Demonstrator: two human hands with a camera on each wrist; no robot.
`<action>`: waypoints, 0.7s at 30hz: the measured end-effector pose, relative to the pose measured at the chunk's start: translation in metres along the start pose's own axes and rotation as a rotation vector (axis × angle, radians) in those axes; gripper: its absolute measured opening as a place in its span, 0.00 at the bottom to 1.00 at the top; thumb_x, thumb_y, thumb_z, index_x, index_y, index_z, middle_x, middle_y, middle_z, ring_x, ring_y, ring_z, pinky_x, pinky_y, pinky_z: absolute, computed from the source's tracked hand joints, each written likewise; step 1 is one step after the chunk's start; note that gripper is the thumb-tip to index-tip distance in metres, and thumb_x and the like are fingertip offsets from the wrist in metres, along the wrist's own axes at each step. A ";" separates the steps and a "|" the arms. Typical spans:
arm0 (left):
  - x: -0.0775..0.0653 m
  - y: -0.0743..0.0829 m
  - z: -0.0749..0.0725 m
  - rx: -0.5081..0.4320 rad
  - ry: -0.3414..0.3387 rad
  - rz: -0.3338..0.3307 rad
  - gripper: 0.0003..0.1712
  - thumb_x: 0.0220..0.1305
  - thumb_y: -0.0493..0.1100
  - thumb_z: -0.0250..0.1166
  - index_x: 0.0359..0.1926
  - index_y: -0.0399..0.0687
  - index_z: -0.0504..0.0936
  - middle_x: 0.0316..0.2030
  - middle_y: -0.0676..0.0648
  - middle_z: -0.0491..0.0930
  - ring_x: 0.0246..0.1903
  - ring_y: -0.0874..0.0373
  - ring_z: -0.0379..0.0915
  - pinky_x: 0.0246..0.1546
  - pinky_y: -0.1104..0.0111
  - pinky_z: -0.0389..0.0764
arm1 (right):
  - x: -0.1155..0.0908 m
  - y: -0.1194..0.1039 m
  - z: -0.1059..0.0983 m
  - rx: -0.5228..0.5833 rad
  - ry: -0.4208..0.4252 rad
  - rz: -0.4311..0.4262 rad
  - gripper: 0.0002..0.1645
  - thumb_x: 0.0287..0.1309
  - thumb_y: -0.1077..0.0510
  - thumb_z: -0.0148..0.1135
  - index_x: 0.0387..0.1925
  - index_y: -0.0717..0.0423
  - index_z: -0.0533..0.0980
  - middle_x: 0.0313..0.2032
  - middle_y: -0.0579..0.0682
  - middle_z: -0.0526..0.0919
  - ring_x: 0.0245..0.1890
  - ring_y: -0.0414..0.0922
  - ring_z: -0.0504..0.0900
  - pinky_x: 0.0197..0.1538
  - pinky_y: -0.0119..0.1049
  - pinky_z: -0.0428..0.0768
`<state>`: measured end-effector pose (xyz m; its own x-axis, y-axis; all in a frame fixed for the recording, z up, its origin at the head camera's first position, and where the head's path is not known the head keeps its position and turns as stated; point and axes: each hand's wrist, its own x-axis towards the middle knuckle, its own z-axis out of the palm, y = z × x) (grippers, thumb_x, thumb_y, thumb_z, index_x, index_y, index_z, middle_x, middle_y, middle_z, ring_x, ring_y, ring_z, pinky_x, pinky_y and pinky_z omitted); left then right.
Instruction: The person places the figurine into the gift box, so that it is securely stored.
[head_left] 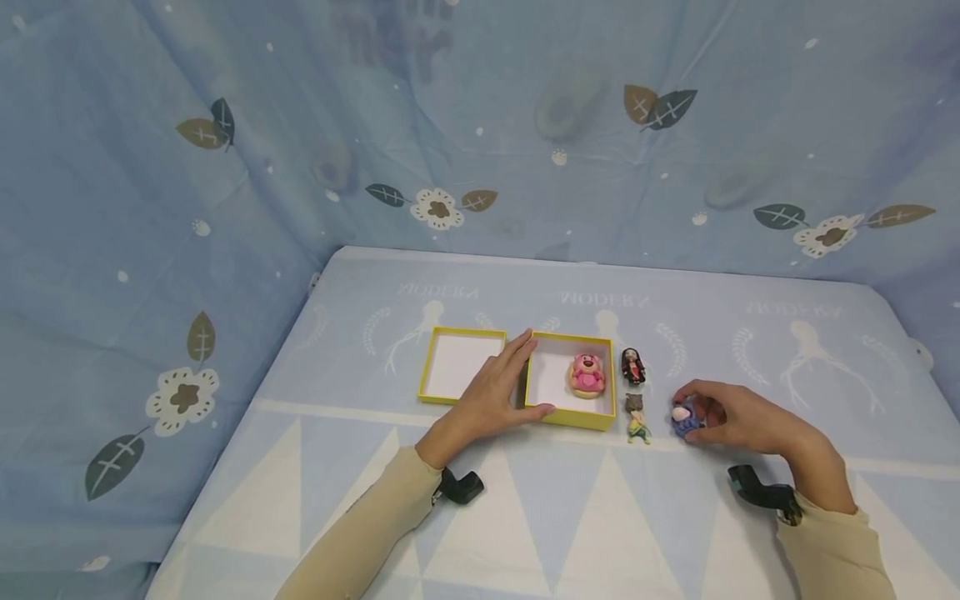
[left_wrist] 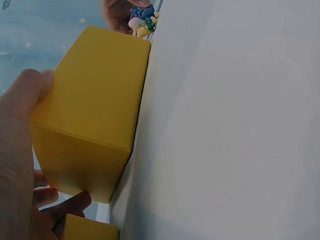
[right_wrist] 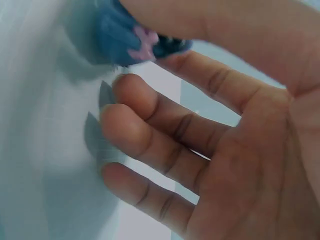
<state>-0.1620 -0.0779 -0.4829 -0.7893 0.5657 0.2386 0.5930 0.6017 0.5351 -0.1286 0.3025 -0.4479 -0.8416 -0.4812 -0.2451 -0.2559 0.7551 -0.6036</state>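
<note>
My left hand [head_left: 491, 392] holds the left side of an open yellow box [head_left: 570, 417], thumb at the front and fingers toward the back. In the left wrist view, the thumb lies on one yellow wall of the box [left_wrist: 95, 85] and the fingertips are at the adjoining wall. A pink bear figurine [head_left: 587, 376] sits inside the box, toward its right. To the right, my right hand [head_left: 742, 417] pinches a blue figurine [head_left: 684, 418] between thumb and fingers, low over the table. A pink bow shows on this blue figurine [right_wrist: 115, 35] in the right wrist view; its other fingers are spread apart.
Left of the box lies a shallow yellow-rimmed lid [head_left: 457, 360], white inside. Between the box and my right hand are a black-haired figurine [head_left: 633, 367] and a brown-headed figurine in yellow and green [head_left: 636, 419]. A patterned cloth [head_left: 585, 533] covers the table; a blue curtain [head_left: 510, 125] hangs behind.
</note>
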 end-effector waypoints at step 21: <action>0.000 0.000 0.000 0.000 -0.010 -0.015 0.58 0.55 0.65 0.68 0.77 0.45 0.51 0.76 0.45 0.50 0.74 0.52 0.53 0.65 0.45 0.64 | -0.008 0.000 -0.006 -0.082 0.226 -0.169 0.34 0.42 0.58 0.79 0.54 0.50 0.76 0.43 0.41 0.77 0.41 0.30 0.73 0.42 0.35 0.76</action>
<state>-0.1622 -0.0775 -0.4831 -0.7965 0.5623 0.2224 0.5812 0.6104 0.5381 -0.1247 0.3095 -0.4413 -0.8660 -0.4989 0.0346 -0.4314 0.7103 -0.5562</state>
